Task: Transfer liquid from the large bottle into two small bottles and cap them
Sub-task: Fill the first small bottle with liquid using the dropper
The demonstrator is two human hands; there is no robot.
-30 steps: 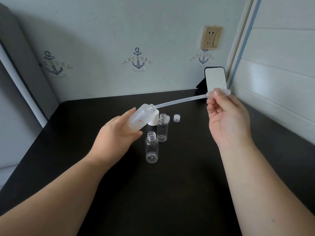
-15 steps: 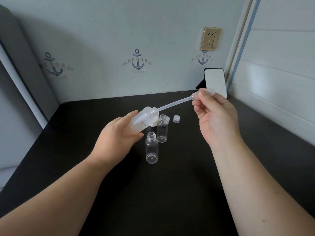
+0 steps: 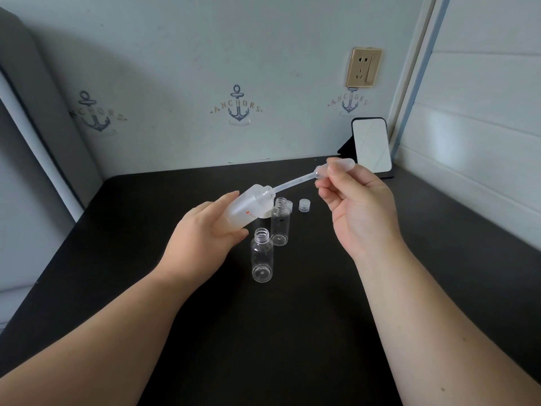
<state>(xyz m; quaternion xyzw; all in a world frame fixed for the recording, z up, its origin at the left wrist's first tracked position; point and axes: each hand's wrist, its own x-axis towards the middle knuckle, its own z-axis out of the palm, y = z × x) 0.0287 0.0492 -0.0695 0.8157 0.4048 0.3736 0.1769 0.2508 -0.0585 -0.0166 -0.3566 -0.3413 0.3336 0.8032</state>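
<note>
**Fingers pinching a pipette bulb at the mouth of the tilted large bottle**

Fingers of the right hand pinch the soft bulb of a clear plastic pipette, thumb against fingertips, presumably so that a squeeze and release can draw liquid up. Its thin stem slopes down and leftward into the open neck of the large bottle; the tip is hidden inside. Fingers of the left hand wrap round the lower body of this frosted bottle and hold it above the tabletop, tilted with the mouth toward the right, probably to bring the liquid within reach of the stem and to line the neck up with it.

Directly below and to the right stand the two small bottles, upright and uncapped: the nearer one just beside the left thumb, the farther one behind it, both apparently empty. They sit close together, so the loaded pipette would have only a short way to travel. One small cap lies just to the right of the farther bottle; a second is partly hidden behind its neck. A white cap shows under the large bottle.

Filling seems not yet begun.
</note>
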